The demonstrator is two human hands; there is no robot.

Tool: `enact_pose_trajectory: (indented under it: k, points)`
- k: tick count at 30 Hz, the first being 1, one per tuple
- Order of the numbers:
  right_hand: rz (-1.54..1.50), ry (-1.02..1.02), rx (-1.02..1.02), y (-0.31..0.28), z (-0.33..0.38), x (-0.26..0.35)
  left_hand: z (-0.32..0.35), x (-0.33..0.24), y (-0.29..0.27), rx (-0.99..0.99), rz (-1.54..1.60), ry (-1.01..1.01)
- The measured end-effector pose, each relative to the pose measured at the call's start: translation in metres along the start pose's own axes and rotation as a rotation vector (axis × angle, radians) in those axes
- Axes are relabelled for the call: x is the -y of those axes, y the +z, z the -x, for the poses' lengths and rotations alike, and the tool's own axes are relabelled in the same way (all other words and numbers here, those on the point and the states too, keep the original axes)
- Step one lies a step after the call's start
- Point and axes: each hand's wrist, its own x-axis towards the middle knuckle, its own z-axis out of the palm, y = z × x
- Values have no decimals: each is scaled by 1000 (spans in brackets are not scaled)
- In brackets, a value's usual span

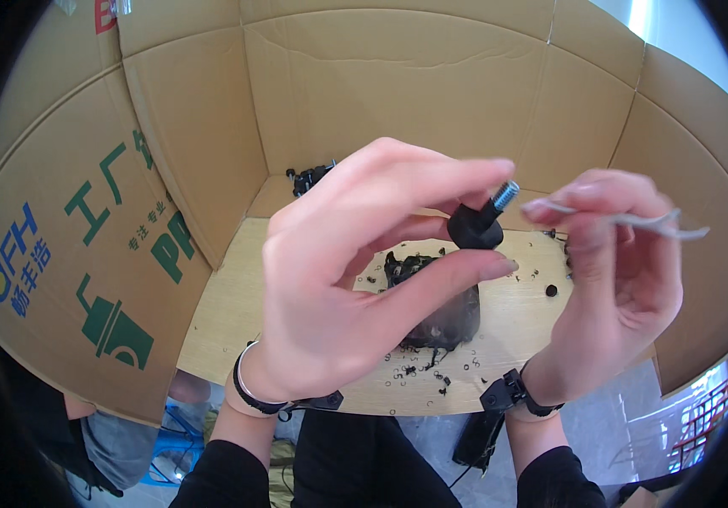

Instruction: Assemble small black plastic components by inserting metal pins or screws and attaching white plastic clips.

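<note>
Between the thumb and fingers of my left hand (343, 254) is a black knob with a threaded metal stud (476, 225). Its stud points up and to the right. My right hand (622, 254) is a little to the right, pinching a slim pale grey tool (647, 222) that looks like tweezers. Motion blurs this tool, so its exact kind is hard to tell. Its near end lies close to the stud; the two look apart. Below my left hand, partly covered by it, a black plastic bag (453, 317) rests on the table.
Small black rings and scraps (415, 369) are scattered over the wooden table (228, 296). A round black piece (551, 290) lies near my right hand. Several black parts with studs (309, 179) are piled at the back left. Cardboard walls (398, 93) enclose the table's back and sides.
</note>
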Motion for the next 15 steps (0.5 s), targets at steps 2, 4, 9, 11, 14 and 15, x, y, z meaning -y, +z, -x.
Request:
enact_pose_trajectory:
  k: [2, 4, 9, 11, 14, 15]
  points:
    - [-186, -10, -63, -6, -5, -5, -1, -2, 5, -48, 73, -52]
    - [-144, 141, 42, -18, -6, 2, -2, -4, 7, -100, 137, -106]
    - [-132, 3, 103, -8, -8, -18, -5, -3, -8, 10, -93, -18]
    - [-114, -133, 101, -5, -9, -20, -6, -2, -10, 55, -165, 25]
    - [111, -207, 206, -16, -10, -19, -5, -2, -1, -42, 25, -60]
    - [109, -206, 205, -14, -10, -16, -5, 0, -2, -26, -30, -10]
